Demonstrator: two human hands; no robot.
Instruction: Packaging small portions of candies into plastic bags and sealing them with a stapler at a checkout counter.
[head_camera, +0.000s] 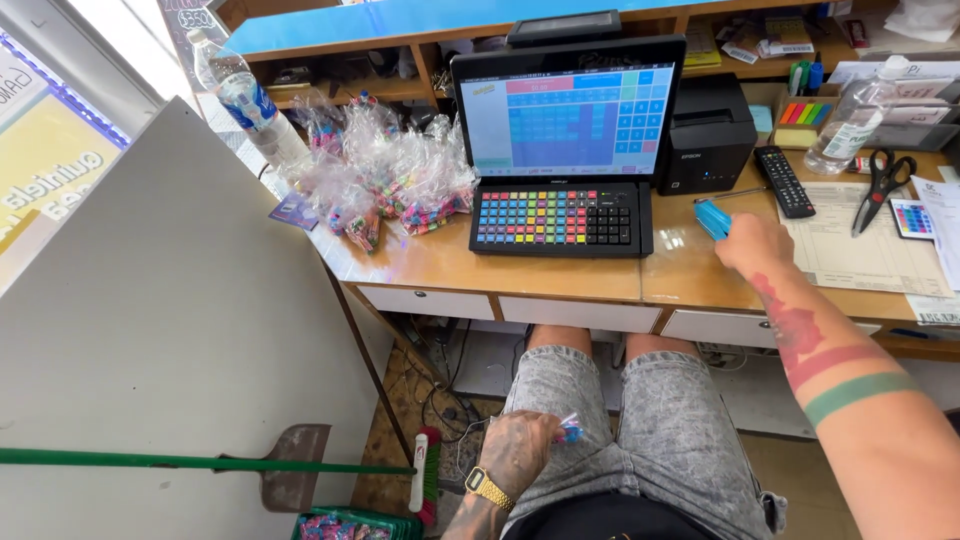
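upright touchscreen with blue, pink and yellow tile grid (568, 108) desk centre | heap of clear cellophane packets of coloured sweets (385, 175) left of it | yellow-and-white sign (45, 175) far left | blue-labelled clear plastic bottle (245, 100) behind packets

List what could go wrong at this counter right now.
1. The right hand holds a small blue object beside the colourful keyboard; a slip might hit keys.
2. The water bottle stands next to papers and the black printer; tipping it could wet them.
3. The left hand holds a small wrapped item over the lap; it may drop.
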